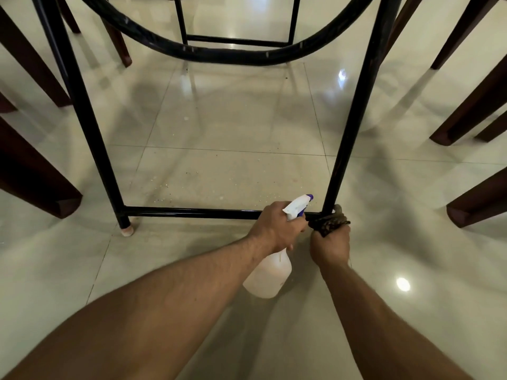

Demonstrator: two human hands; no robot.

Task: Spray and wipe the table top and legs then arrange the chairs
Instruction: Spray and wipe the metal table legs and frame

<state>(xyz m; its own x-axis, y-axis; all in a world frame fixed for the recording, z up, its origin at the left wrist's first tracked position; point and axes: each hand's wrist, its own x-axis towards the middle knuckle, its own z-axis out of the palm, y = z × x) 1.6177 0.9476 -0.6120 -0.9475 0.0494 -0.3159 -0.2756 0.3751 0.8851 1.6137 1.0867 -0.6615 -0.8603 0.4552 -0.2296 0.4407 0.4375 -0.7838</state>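
Both hands busy at 5 o'clock: my left hand (277,229) grips the spray bottle (270,272), nozzle toward the leg; my right hand (330,246) clamps a cloth (330,224) around the table leg (347,144) base, presumably wiping.

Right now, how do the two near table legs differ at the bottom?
The right leg has its foot wrapped in a dark cloth gripped by the right hand; the left leg is untouched. The left leg's pale foot cap shows on the tile; the right leg's foot is hidden by the cloth. The left hand aims the spray bottle toward the right leg. Both are black metal, joined by the low crossbar.
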